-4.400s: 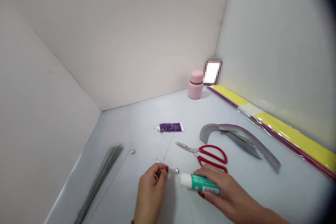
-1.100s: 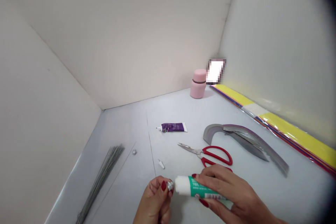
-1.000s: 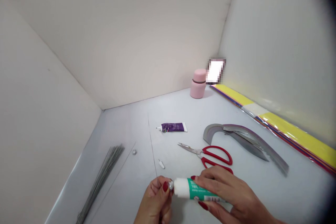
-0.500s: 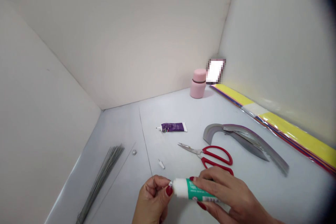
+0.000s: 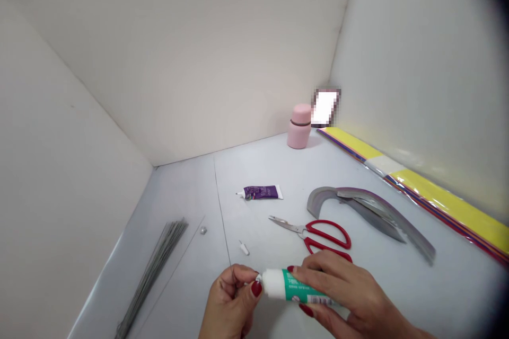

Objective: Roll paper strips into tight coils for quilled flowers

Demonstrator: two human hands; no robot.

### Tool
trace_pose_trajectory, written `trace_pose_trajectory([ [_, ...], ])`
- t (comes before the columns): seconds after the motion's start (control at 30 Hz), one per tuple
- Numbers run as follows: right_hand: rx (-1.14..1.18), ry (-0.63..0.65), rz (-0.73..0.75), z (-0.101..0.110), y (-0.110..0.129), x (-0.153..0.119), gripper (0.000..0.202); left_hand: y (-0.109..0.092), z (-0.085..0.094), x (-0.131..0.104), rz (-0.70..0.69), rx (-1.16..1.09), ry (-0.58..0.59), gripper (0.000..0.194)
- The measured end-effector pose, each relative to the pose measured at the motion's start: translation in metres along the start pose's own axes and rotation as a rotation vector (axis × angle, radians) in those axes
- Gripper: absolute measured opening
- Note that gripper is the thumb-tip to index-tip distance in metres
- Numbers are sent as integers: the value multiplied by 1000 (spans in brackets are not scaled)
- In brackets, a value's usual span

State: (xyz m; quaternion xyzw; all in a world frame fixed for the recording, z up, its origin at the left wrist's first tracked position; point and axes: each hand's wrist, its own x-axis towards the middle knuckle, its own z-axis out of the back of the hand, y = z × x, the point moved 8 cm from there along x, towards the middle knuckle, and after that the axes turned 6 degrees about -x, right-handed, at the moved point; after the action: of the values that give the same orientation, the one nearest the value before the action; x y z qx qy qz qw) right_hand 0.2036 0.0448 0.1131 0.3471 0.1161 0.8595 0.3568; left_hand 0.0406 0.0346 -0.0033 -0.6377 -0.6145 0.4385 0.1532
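Lying on its side in my right hand [image 5: 350, 294] is a white glue bottle [image 5: 274, 284] with a green label, gripped between thumb and fingers. My left hand [image 5: 230, 302] pinches a tiny pale, shiny piece [image 5: 259, 278] right at the bottle's white end. What exactly that piece is, the fingertips hide. Beyond the hands lies a small white nozzle cap [image 5: 244, 248] with a thin pin. Red-handled scissors [image 5: 326, 235] rest just past my right hand, blades pointing left. A purple glue tube [image 5: 261, 192] lies farther back, and a small silvery bead [image 5: 203, 230] sits to the left.
A bundle of thin grey wires [image 5: 153, 275] lies at the left, one loose wire beside it. Curved grey paper strips [image 5: 368, 212] are on the right. Yellow and coloured sheets in plastic [image 5: 425, 190] run along the right wall. A pink flask [image 5: 299, 130] stands by a pixelated device [image 5: 325, 108].
Both hands and the bottle hold nearly the same pose. The view has shifted only slightly; nothing on the table has been moved.
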Motion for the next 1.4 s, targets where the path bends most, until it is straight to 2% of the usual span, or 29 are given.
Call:
trace_pose_trajectory([
  [0.67,-22,-25,14,2,-1,0,21,2,-2,-2,18,6,-12,27],
  [0.9,-6,17,4,-1,0,-2,25,-1,-1,0,10,32,-12,28],
  [1.07,-7,-37,17,5,1,-1,23,0,0,-1,6,66,-25,29],
  [1.4,0,-5,7,0,0,-2,25,-1,-2,-2,5,86,-25,30],
])
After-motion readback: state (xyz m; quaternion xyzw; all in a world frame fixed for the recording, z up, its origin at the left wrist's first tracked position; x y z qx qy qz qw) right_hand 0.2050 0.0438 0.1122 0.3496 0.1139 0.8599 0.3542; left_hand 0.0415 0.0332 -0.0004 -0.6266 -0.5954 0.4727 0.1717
